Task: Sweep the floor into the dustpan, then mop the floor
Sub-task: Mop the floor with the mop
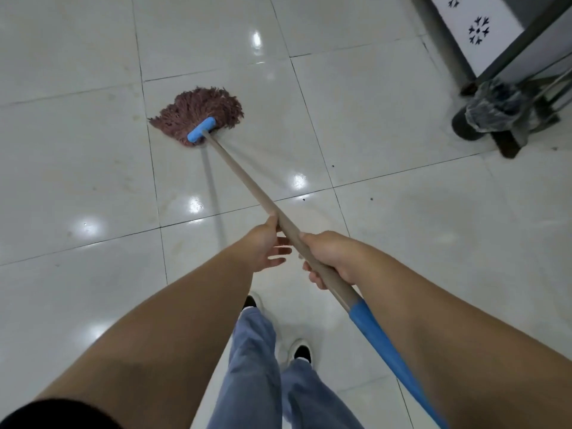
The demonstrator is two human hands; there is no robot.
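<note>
While you stand on the tiled floor (pixel 402 243), its glossy sheen suggests it is wet where the mop has passed, so I judge a slip under your shoes to be the biggest risk. Off to the upper right sits a white cabinet (pixel 483 29) with cut-out patterns, and below it a dark stand wrapped in plastic (pixel 492 109); swing the handle wide and you could knock either.

Your mop (pixel 198 113) lies well ahead, its reddish-brown strands spread flat on a tile beside a grout line, clipped into a blue head. The wooden handle (pixel 244 178) runs back to you and ends in a blue sleeve under your right forearm.

Your right hand (pixel 331 258) is clenched around the handle. Your left hand (pixel 266 243) only rests against it, fingers splayed loose, so a hard push could twist the mop out of line.

A few dark specks (pixel 305 198) remain near the grout; the mop may smear them instead of lifting them.

Count: one mop, one cabinet, one wrapped stand, two hands, two shoes, at least three specks. No dustpan or broom shows.
</note>
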